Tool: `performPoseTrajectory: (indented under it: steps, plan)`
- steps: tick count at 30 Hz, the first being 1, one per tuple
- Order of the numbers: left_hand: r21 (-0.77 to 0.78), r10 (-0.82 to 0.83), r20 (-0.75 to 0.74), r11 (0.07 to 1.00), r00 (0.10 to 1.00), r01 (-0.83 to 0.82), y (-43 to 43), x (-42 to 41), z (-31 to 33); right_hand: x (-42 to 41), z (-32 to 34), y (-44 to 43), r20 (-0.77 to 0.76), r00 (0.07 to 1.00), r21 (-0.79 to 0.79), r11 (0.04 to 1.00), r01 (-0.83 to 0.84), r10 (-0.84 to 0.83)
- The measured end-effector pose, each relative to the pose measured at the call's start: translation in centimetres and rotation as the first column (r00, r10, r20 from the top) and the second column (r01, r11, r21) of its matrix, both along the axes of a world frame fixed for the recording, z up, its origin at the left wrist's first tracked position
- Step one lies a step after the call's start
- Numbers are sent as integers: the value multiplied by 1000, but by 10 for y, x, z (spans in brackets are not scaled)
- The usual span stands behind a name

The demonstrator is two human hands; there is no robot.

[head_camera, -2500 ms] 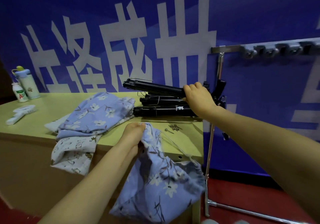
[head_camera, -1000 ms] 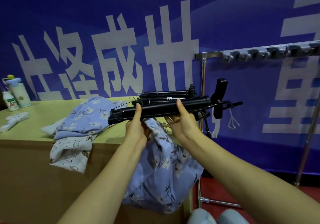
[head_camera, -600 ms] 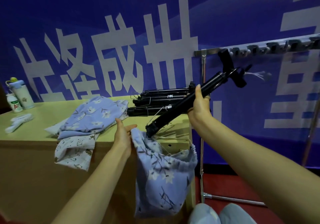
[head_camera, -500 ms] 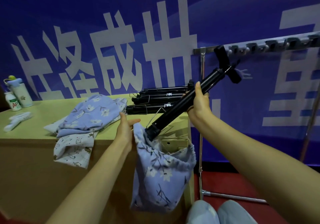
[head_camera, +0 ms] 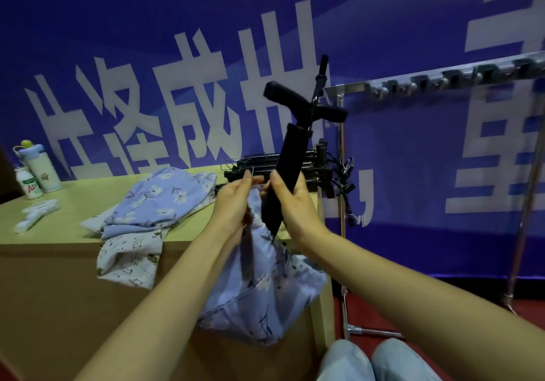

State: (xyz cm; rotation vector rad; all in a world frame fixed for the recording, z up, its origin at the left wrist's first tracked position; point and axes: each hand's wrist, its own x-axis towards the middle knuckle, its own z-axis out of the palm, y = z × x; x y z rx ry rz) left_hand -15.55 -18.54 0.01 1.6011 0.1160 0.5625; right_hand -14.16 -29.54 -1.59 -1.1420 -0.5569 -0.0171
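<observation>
- From my screen I see a yellow-green table (head_camera: pixel 73 203) with a brown front. It stands against a blue wall (head_camera: pixel 147 27) with big white signs on it.
- A metal rack (head_camera: pixel 442 84) stands just to the right of the table, on a red floor (head_camera: pixel 442 315).
- At the far left of the table stand a tall cup (head_camera: pixel 41 168) with a blue lid and a small bottle (head_camera: pixel 28 183), side by side (I cannot see what is inside them).
- A white tool (head_camera: pixel 35 214) lies flat near them.
- Folded clothes (head_camera: pixel 159 198), blue with white flowers, lie in the middle of the table. A white cloth (head_camera: pixel 129 262) lies under them and hangs over the front edge.
- A pile of black hangers (head_camera: pixel 256 164) lies at the back right of the table.
- The blue flowered cloth (head_camera: pixel 265 292) hangs in front of the table's right corner, and its top is open like a bag.
- The low end of the black hanger (head_camera: pixel 287 168) goes down into that opening. The rest sticks up, tilted, with its cross piece high in front of the wall.
- My left hand (head_camera: pixel 236 201) pinches the gathered rim of the blue flowered cloth.
- My right hand (head_camera: pixel 295 203) is curled round the black hanger just above the opening, close beside the left hand.
</observation>
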Motion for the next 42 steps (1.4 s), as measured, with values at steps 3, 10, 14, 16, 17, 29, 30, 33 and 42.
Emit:
performPoseTrajectory:
  steps: [3, 10, 14, 16, 17, 29, 30, 33, 42]
  plan:
    - [-8, -43, 110, 999, 993, 44, -9, -10, 15, -12, -15, 2, 60, 998, -61, 998, 1, 3]
    - [195, -100, 127, 978, 987, 74, -24, -34, 27, -37, -34, 3, 191, 982, -387, 919, 71, 5]
    - [335, -22, 38, 942, 999, 8, -26, -35, 17, -38, -38, -5, 272, 959, -520, 851, 75, 82]
    - [329, 31, 56, 943, 998, -48, -33, -35, 15, -36, -41, -10, 327, 943, -529, 839, 129, 61]
    - [311, 52, 63, 948, 997, -69, -35, -33, 14, -32, -41, -16, 367, 930, -484, 855, 185, 6]
    - [162, -86, 111, 984, 990, 68, -94, 6, 29, 52, -36, -115, 325, 904, -587, 690, 423, -278]
    - [166, -98, 97, 983, 990, 81, -97, 11, 28, 54, -33, -124, 226, 931, -540, 759, 365, -287]
    - [234, -151, 22, 962, 988, 142, -112, 30, 21, 66, -11, -157, -85, 962, -321, 921, 221, -260]
    - [234, -211, -87, 946, 974, 226, -148, 83, -17, 134, 54, -211, -356, 931, 88, 995, -55, 83]
